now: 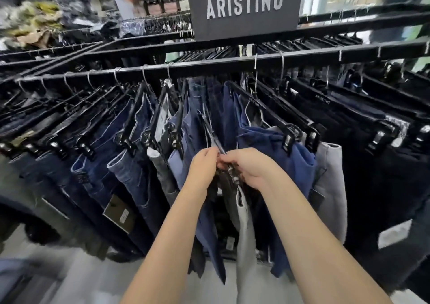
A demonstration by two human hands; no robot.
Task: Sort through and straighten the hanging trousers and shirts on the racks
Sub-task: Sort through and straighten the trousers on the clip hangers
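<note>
Left hand (204,164) and right hand (252,167) pinch a thin black hanger (210,132), lying from five o'clock to eleven o'clock.

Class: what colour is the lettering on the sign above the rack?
The lettering is white, on a dark grey sign; head view.

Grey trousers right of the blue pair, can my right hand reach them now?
Probably yes, once it lets go. The right hand is busy pinching a hanger; the grey trousers hang just beyond the blue pair, their near edge uncovered, nothing in front.
</note>
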